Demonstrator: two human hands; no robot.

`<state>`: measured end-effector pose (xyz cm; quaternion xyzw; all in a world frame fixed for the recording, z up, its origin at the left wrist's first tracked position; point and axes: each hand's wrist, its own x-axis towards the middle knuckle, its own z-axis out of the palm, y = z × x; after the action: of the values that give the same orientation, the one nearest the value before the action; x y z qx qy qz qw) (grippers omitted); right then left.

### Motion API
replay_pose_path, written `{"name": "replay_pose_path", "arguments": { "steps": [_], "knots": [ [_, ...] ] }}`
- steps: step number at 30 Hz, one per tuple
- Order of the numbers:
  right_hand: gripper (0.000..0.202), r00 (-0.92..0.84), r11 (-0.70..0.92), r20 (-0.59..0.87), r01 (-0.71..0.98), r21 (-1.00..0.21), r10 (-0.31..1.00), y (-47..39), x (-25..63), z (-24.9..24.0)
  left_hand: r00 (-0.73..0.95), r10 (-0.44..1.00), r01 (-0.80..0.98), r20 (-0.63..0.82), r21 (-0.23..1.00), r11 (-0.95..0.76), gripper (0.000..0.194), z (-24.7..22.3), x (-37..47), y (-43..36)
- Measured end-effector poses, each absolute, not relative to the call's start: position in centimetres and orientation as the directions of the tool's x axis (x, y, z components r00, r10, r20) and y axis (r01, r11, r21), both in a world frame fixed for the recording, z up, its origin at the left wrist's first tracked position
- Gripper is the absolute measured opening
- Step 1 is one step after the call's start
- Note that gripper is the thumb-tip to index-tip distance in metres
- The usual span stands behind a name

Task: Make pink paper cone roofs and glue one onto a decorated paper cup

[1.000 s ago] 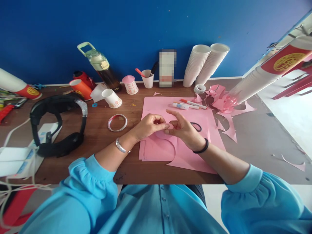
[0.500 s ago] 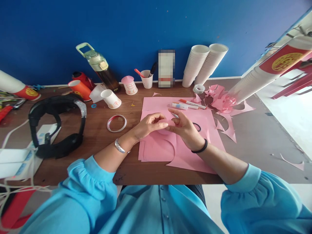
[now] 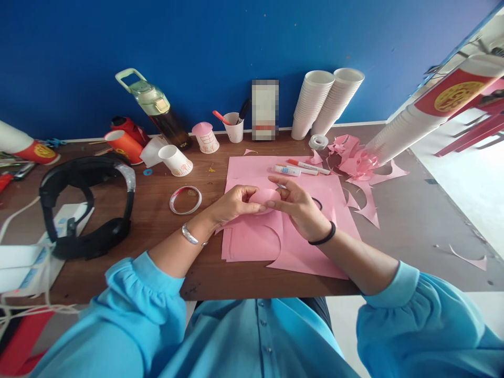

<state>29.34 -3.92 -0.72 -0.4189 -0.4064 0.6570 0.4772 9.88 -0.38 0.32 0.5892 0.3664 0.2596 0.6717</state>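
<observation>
Pink paper piece (image 3: 261, 197), plain, rounded upper edge.

The handheld paper (image 3: 263, 196) is pink, the pink-topped cup (image 3: 207, 143) white with orange-red drawings.

Above pink paper sheets (image 3: 252, 244) on the brown desk (image 3: 205, 278), the left hand (image 3: 235, 203) and right hand (image 3: 302, 211) pinch a rounded pink paper piece (image 3: 263, 197) from either side. A black loop handle (image 3: 317, 203) shows just beyond the right hand, while a white tube (image 3: 286, 170) and markers (image 3: 309, 166) lie on the sheets' far part. Farther back, a drawn-on paper cup (image 3: 205, 140) wears a pink cone roof (image 3: 202, 128), left of two white paper cup stacks (image 3: 313, 105) leaning near the blue wall (image 3: 220, 47).
</observation>
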Motion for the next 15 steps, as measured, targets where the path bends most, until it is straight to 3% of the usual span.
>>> {"name": "replay_pose_path", "arguments": {
  "steps": [9, 15],
  "knots": [
    [0.071, -0.236, -0.266, -0.195, -0.319, -0.910, 0.952, -4.05, 29.33, -0.24, 0.678, 0.700, 0.210, -0.222, 0.972, 0.105, 0.032, 0.88, 9.24, 0.35],
    [0.078, -0.204, -0.235, -0.174, -0.327, -0.916, 0.963, -4.01, 29.38, -0.33, 0.638, 0.752, 0.201, -0.164, 0.979, 0.043, 0.037, 0.91, 9.51, 0.20]
  ]
}}
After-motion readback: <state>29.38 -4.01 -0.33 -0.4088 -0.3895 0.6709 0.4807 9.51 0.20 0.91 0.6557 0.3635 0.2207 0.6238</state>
